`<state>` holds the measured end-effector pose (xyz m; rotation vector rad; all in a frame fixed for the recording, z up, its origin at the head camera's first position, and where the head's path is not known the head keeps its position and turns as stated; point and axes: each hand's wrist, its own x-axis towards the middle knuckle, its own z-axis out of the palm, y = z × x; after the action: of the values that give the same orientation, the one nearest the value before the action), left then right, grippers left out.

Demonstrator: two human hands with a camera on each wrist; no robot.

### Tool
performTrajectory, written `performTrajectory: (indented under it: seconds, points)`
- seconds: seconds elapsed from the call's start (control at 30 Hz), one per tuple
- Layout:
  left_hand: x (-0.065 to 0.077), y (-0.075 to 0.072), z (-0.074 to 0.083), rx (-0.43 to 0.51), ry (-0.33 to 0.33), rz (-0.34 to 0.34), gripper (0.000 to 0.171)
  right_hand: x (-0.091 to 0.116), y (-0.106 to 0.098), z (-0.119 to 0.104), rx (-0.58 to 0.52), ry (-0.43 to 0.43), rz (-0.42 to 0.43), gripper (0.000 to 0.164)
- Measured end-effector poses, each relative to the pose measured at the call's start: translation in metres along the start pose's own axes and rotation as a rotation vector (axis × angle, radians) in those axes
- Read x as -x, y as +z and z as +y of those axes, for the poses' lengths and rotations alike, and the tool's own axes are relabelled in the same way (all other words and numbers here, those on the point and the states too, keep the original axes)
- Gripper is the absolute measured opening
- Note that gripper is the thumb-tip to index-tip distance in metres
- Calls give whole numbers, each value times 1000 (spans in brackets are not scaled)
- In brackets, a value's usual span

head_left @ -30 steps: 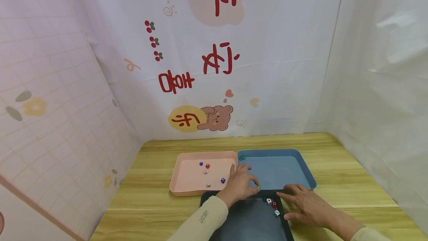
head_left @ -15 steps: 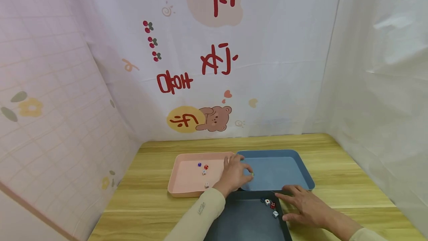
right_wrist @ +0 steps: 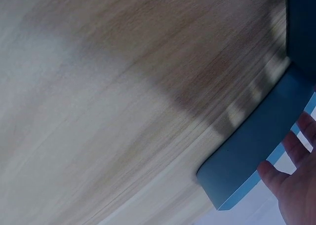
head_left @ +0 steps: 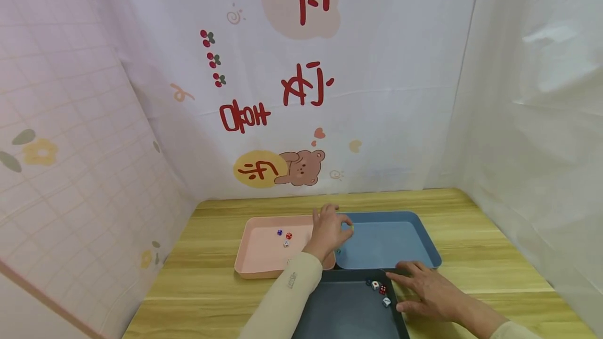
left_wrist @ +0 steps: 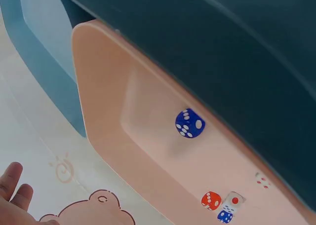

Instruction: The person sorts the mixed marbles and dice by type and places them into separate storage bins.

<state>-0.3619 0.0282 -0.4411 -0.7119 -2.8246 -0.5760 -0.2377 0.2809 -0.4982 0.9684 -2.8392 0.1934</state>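
My left hand (head_left: 327,232) is above the seam between the pink tray (head_left: 239,255) and the blue tray (head_left: 391,239). Thumb and index finger pinch a small green die (head_left: 352,227), mostly covered by the fingertips. Another green die (head_left: 338,251) lies at the blue tray's left edge. In the left wrist view a blue die (left_wrist: 190,123), a red die (left_wrist: 211,200) and a few others lie in the pink tray. My right hand (head_left: 431,292) rests with spread fingers at the corner of the dark tray (head_left: 348,307), near the blue tray's front rim.
Several dice, including a red die (head_left: 383,289) and a white die (head_left: 386,302), sit in the dark tray's far right corner. The trays adjoin one another on the wooden table (head_left: 494,255). A printed white curtain (head_left: 400,119) hangs behind.
My left hand has lifted away from the dark tray's far edge and moved back and slightly left with the green die. The right hand stays at the tray corner.
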Motion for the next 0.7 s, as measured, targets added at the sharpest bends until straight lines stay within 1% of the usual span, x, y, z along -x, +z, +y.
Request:
performTrajectory:
  seconds: [0.1, 0.2, 0.27, 0.33, 0.43, 0.53, 0.7]
  points:
    - [-4, 4, 1, -10, -15, 26, 12, 1, 1, 1, 6, -10, 23, 63]
    - [-7, 9, 2, -41, -48, 32, 11, 0, 2, 1, 13, -14, 35, 63]
    - [-9, 13, 4, -65, -71, 24, 11, 1, 2, 2, 13, -12, 32, 63]
    - [-11, 15, 7, -94, -88, 8, 15, 1, 1, 2, 9, -4, 17, 63]
    - [-12, 18, 9, -104, -100, -9, 22, 1, 0, 1, 6, 6, -2, 64]
    - [-13, 18, 9, -102, -94, -10, 27, 1, 1, 1, 12, 11, -11, 64]
    - [-10, 15, 5, -68, -48, -8, 23, 0, 2, 4, 21, 8, -7, 65]
